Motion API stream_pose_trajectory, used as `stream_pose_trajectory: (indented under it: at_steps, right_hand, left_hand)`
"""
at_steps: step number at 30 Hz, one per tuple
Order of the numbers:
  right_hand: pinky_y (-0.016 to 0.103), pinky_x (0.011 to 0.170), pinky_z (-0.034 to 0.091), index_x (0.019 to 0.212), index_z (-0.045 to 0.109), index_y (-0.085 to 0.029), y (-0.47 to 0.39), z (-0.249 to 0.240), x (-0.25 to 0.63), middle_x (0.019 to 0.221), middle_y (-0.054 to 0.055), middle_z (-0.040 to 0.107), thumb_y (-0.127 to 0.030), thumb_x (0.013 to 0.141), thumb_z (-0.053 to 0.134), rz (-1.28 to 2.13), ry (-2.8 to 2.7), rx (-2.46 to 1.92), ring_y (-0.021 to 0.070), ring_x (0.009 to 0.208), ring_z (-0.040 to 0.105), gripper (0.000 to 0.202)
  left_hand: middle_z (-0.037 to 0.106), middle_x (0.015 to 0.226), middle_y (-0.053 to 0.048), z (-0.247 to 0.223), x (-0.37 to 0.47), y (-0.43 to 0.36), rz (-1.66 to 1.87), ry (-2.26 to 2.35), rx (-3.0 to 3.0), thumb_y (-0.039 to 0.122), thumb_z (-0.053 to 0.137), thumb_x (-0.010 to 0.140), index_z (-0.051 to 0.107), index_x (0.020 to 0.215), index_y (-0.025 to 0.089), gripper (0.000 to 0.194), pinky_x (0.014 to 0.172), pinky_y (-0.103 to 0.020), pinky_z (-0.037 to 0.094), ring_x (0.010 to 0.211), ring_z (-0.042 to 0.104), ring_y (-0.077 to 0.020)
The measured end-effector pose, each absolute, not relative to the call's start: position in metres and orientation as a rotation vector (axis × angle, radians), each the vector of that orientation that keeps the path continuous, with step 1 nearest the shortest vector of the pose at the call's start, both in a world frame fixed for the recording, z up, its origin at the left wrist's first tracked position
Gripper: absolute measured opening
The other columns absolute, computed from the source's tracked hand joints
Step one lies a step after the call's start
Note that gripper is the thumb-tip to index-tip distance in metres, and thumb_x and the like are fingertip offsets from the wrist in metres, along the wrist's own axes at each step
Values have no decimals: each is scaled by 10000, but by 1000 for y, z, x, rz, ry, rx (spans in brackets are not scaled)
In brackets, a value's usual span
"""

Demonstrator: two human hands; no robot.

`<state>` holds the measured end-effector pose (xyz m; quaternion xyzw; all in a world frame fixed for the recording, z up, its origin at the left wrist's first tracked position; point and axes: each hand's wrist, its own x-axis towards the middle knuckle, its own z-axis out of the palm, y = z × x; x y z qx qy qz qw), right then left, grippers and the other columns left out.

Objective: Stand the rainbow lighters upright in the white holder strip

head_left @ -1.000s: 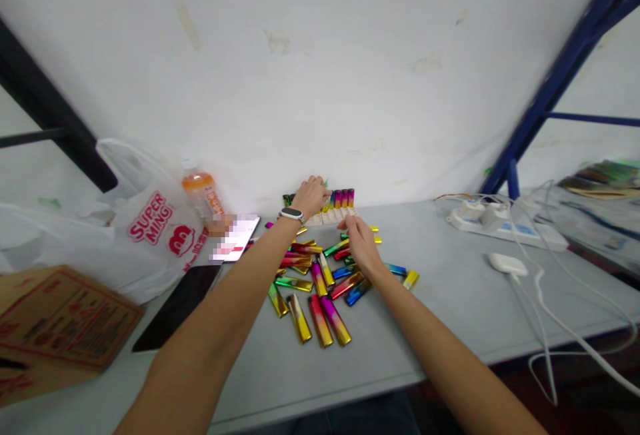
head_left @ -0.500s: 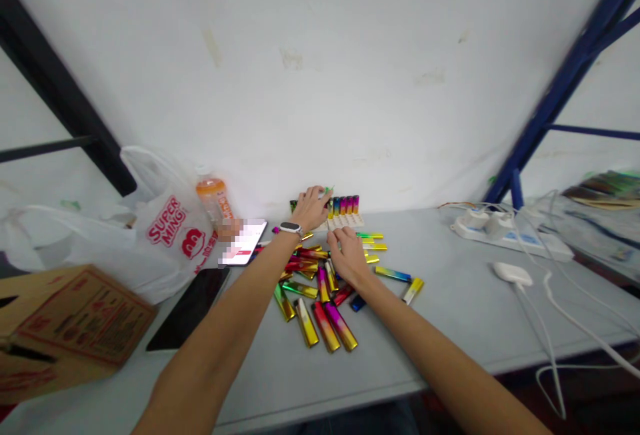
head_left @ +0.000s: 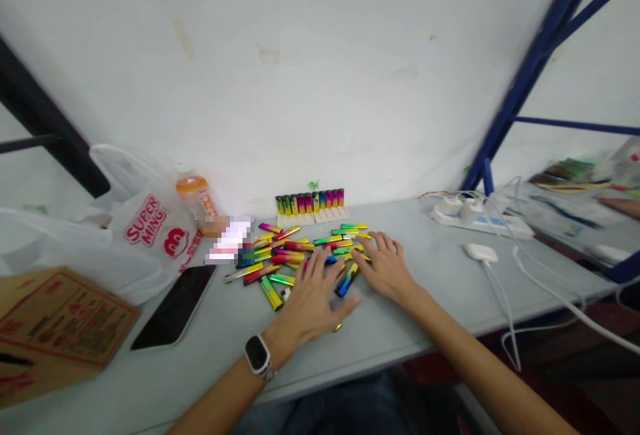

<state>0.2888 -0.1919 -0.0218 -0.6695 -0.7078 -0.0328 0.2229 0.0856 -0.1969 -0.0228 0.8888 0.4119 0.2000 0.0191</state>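
Observation:
Shiny two-tone lighters (head_left: 287, 256), in yellow, green, red, blue and purple, lie in a loose pile on the grey table (head_left: 395, 355). My left hand (head_left: 313, 295), with a watch (head_left: 257, 354) on its wrist, is spread over the front of the pile, covering some lighters. To its right, my right hand (head_left: 387, 265) rests with parted fingers at the pile's right side, near a blue-and-yellow lighter (head_left: 347, 280). Neither hand visibly grips anything. Behind the pile, a row of upright lighters (head_left: 309, 203) stands at a white holder (head_left: 333, 216) by the wall.
Left of the pile are a lit phone (head_left: 227, 240), a dark tablet (head_left: 175, 307), a cardboard box (head_left: 65, 328), a plastic bag (head_left: 150, 235) and an orange-labelled bottle (head_left: 197, 198). A power strip (head_left: 483, 222), white charger (head_left: 481, 253) and cables lie right.
My left hand has come back from the upright row to the pile, uncovering the row. My right hand has shifted to the pile's right side. Front lighters have moved, and the view has turned slightly right.

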Motion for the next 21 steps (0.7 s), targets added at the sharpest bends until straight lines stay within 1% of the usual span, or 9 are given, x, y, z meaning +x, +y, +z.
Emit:
stream_pose_trajectory:
  at_steps: [3,5,7,10,13,15,17,19,21]
  right_hand:
    - [573,1107,218,1472,439,-309,-197,-34,292,1517,121,424,-549,1003,277,-49,-1964,-1951,332,1415,313,552]
    - [577,1099,233,1498,401,-316,-190,-37,286,1540,123,398,-552,1006,255,-5,-1985,-1939,338,1424,305,564]
    - [573,1088,253,1499,402,-317,-180,-36,278,1546,125,393,-539,1010,251,31,-2006,-1913,347,1420,310,558]
    - [583,1074,258,1480,434,-305,-166,-33,267,1543,132,396,-512,1013,257,58,-2014,-1892,361,1411,312,540]
    - [575,1071,260,1456,455,-298,-156,-31,264,1499,144,436,-513,1011,261,66,-1985,-1860,328,1384,349,530]
    - [567,1082,249,1445,461,-284,-148,-30,267,1477,154,444,-532,1005,270,71,-1932,-1864,304,1376,361,539]
    - [569,1096,227,1449,456,-262,-137,-30,271,1499,168,409,-544,1000,277,79,-1871,-1904,305,1397,333,560]
    - [576,1101,213,1456,451,-244,-126,-30,273,1521,178,381,-547,997,281,97,-1855,-1947,319,1418,302,576]
    - [574,1099,217,1434,480,-238,-117,-31,270,1512,173,400,-544,997,282,115,-1879,-1958,320,1416,305,569]
  left_hand:
    - [323,1585,-141,-27,100,-193,488,1252,2771,696,534,824,414,1474,263,790,1149,-652,236,1478,236,-374]
    - [355,1571,-143,-27,108,-180,452,1287,2766,628,550,846,446,1447,245,721,1156,-647,221,1469,266,-359]
    - [392,1552,-141,-27,111,-166,476,1328,2754,539,545,875,456,1434,226,647,1164,-626,219,1450,309,-340]
    - [456,1507,-141,-29,110,-149,581,1335,2742,468,565,872,454,1427,207,624,1165,-582,242,1406,378,-318]
    - [532,1432,-129,-27,106,-143,678,1326,2742,422,591,860,509,1368,214,555,1149,-540,282,1345,447,-304]
    - [564,1390,-116,-23,101,-146,731,1337,2736,426,573,878,536,1334,229,499,1132,-530,304,1311,477,-300]
    - [569,1381,-109,-20,95,-153,770,1356,2723,464,536,904,538,1332,246,480,1128,-529,307,1308,479,-299]
    - [548,1408,-115,-20,88,-163,769,1368,2717,524,521,906,534,1342,247,517,1138,-535,291,1332,457,-310]
    - [525,1433,-126,-23,82,-171,746,1365,2723,566,533,889,533,1346,233,566,1153,-541,270,1361,426,-323]
